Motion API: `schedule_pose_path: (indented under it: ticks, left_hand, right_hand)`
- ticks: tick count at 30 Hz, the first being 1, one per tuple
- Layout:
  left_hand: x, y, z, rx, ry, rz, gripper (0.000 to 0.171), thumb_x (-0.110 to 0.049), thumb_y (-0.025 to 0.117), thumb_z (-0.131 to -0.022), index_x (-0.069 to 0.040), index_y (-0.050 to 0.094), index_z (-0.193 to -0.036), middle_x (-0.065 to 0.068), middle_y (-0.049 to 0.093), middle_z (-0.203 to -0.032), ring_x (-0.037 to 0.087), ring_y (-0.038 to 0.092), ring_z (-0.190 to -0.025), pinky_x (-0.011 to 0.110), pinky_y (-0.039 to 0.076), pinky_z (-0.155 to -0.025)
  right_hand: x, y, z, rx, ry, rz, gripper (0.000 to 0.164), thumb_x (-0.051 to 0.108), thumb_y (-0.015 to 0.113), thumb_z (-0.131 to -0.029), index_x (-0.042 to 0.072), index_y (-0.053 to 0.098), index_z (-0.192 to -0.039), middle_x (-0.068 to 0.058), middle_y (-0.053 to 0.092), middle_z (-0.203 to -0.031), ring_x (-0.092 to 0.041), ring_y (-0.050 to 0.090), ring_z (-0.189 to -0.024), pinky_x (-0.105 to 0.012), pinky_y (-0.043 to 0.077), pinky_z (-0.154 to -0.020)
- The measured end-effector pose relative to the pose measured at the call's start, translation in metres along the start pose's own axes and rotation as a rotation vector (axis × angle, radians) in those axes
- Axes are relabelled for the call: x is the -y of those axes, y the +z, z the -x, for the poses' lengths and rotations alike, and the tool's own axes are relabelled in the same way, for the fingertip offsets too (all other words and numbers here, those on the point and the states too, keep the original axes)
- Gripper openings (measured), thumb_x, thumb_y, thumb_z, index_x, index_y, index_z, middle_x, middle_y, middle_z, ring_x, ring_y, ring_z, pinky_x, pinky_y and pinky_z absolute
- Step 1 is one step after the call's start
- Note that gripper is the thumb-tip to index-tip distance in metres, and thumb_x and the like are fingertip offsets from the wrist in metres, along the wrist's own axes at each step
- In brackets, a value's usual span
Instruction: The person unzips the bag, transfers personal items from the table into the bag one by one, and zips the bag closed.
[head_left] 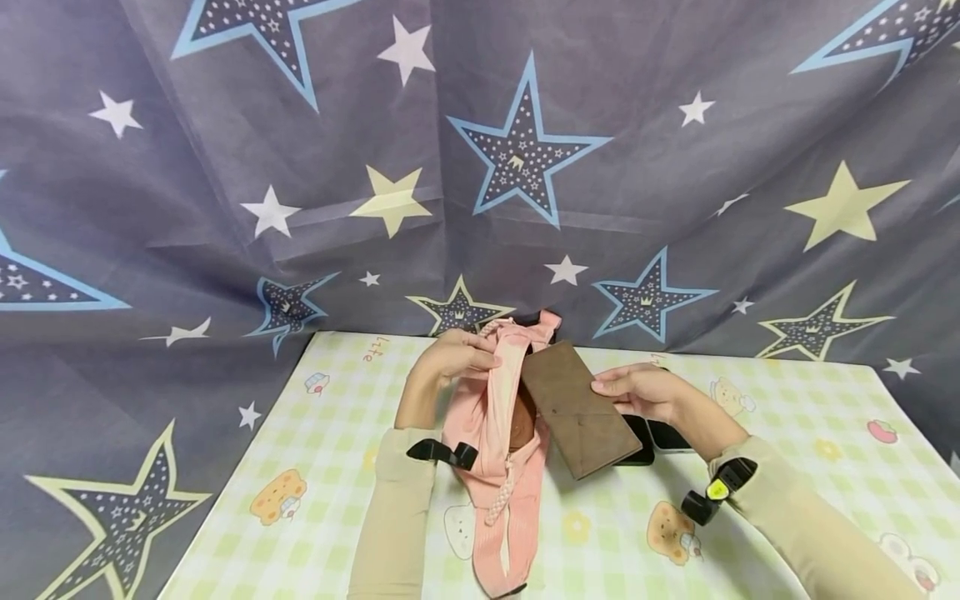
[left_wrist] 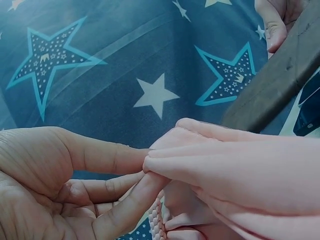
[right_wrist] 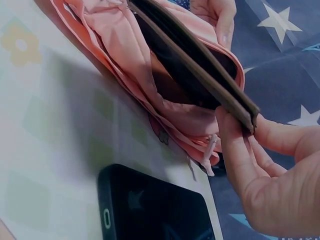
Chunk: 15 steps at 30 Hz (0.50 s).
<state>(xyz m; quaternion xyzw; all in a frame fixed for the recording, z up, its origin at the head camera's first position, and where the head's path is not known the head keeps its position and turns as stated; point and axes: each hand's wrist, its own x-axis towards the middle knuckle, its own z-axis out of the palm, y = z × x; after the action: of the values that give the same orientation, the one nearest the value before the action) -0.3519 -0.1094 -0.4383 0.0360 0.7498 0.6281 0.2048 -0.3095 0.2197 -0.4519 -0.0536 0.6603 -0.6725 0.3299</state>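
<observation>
A pink fabric bag (head_left: 472, 425) with a zipper and a braided cord (head_left: 501, 498) lies on the table, its mouth spread apart. My left hand (head_left: 453, 357) pinches the bag's rim between thumb and fingers; the left wrist view shows the pinched fabric (left_wrist: 185, 145) up close. In my right hand (head_left: 645, 390) is a brown folding wallet (head_left: 581, 408), gripped by its edge and held slanted over the bag's opening. From the right wrist, the wallet (right_wrist: 200, 75) overlaps the dark opening. Something reddish-brown (head_left: 522, 425) shows inside the bag, mostly hidden.
Two dark phones (head_left: 637, 446) lie side by side behind the wallet and under my right hand; one phone (right_wrist: 155, 205) appears large in the right wrist view. A green-checked tablecloth (head_left: 337, 450) covers the table. Behind it hangs a star-patterned grey curtain (head_left: 360, 275).
</observation>
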Motion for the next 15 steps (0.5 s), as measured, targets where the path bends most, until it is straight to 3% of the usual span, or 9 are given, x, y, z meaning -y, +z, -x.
schedule_pose_path:
  ticks: [8,15]
  left_hand:
    - [-0.001,0.0,0.002,0.023,0.03,-0.001,0.03,0.003,0.07,-0.089,0.014,0.067,-0.117,0.007,0.071,-0.089,0.01,0.069,-0.078,0.03,0.064,-0.081]
    - [-0.002,0.002,0.0,-0.003,0.021,-0.009,0.034,0.004,0.07,-0.089,0.015,0.065,-0.121,0.007,0.071,-0.09,0.01,0.069,-0.077,0.03,0.064,-0.083]
  right_hand:
    - [0.002,0.016,-0.001,-0.126,0.047,0.016,0.007,0.008,0.065,-0.098,0.012,0.066,-0.103,0.013,0.07,-0.083,0.001,0.061,-0.071,-0.014,0.053,-0.064]
    - [0.002,0.025,-0.004,-0.164,0.045,0.023,0.007,0.007,0.063,-0.099,0.01,0.063,-0.104,0.012,0.069,-0.082,-0.001,0.061,-0.073,-0.016,0.052,-0.065]
